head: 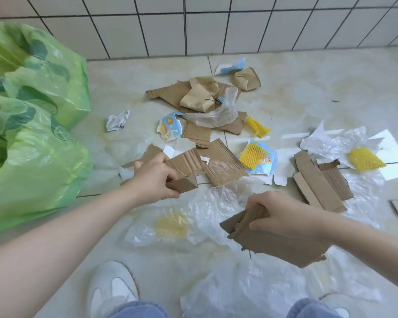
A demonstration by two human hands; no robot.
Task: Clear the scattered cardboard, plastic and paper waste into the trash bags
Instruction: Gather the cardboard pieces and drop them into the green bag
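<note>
My left hand (154, 177) grips a corrugated cardboard piece (186, 165) near the floor's middle. My right hand (278, 214) holds a stack of flat cardboard pieces (269, 244) above clear plastic sheets (216, 203). Two green trash bags stand open at the left, one nearer (32, 161) and one behind it (44, 65). More cardboard (317, 180), brown paper (200, 95), a clear plastic bag (218, 113), yellow foam nets (365, 158), torn blue printed paper (170, 128) and a crumpled white paper (116, 121) lie scattered on the floor.
A white tiled wall (216, 26) runs along the back. My white shoe (110, 288) and jeans-clad knees sit at the bottom edge. A yellowish stain (170, 224) shows under a plastic sheet. Bare floor (331, 76) lies at the far right.
</note>
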